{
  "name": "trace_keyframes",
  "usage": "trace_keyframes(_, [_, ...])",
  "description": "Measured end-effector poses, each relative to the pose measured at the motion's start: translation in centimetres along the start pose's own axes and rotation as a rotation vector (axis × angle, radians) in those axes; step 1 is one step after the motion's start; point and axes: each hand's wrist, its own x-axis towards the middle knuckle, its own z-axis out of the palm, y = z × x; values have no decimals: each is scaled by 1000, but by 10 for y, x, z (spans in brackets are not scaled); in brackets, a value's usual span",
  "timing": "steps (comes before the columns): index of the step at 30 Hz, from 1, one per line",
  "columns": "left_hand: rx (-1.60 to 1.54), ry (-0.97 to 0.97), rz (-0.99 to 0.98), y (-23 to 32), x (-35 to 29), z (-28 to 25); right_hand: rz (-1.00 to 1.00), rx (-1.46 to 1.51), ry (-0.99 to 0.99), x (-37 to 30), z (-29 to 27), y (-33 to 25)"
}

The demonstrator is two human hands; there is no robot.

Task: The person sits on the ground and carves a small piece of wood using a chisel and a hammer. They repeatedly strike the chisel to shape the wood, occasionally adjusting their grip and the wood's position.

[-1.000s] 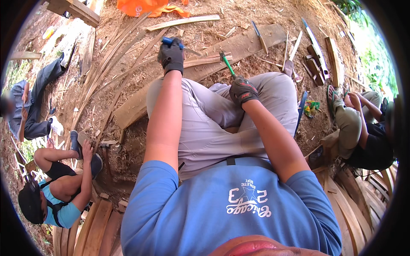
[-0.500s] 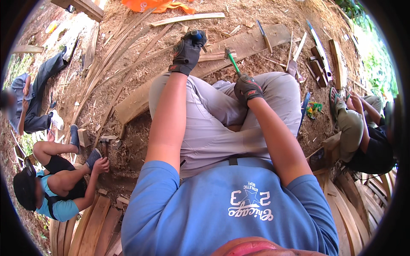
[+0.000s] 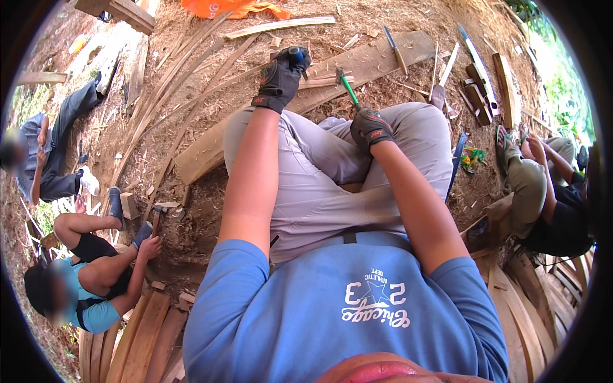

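Observation:
My left hand (image 3: 281, 76), in a dark work glove, is closed round an upright tool whose blue handle end (image 3: 295, 55) shows at the top of the fist. The rest of that tool is hidden. Beside this fist a narrow wood strip (image 3: 320, 82) lies on a long, wide plank (image 3: 211, 151). My right hand (image 3: 370, 129), gloved alike, grips a hammer by its green handle (image 3: 350, 92) over my right knee. The hammer's small head (image 3: 340, 75) is above the plank near the strip's end, a little to the right of my left hand.
Beyond the plank's right end lie a knife (image 3: 396, 53), a long saw-like blade (image 3: 477, 67) and wooden hand planes (image 3: 477, 96). Long thin strips (image 3: 159, 102) and shavings cover the ground at left. Co-workers sit at left (image 3: 96, 281) and right (image 3: 549, 198). An orange sheet (image 3: 230, 7) lies far off.
Both my hands and the hammer stay nearly where they were. At left, the co-worker in the dark cap has turned the head slightly.

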Motion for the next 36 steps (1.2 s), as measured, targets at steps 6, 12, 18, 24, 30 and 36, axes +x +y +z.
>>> trace_keyframes(6, [110, -7, 30, -7, 3, 0, -17, 8, -23, 13, 10, 9])
trace_keyframes(12, [13, -30, 76, -12, 7, 10, -17, -24, -14, 14, 11, 7])
trace_keyframes(18, [132, -23, 187, -22, 12, 25, -17, 32, -15, 10, 6, 6])
trace_keyframes(24, [121, -67, 221, -34, 20, 24, 0, 23, -28, 7, 4, 3])
trace_keyframes(30, [129, -106, 51, -23, 16, 19, 38, 71, 7, 15, 19, 16])
trace_keyframes(36, [-33, -119, -98, 2, 23, 10, 36, 25, 18, 7, 12, 9])
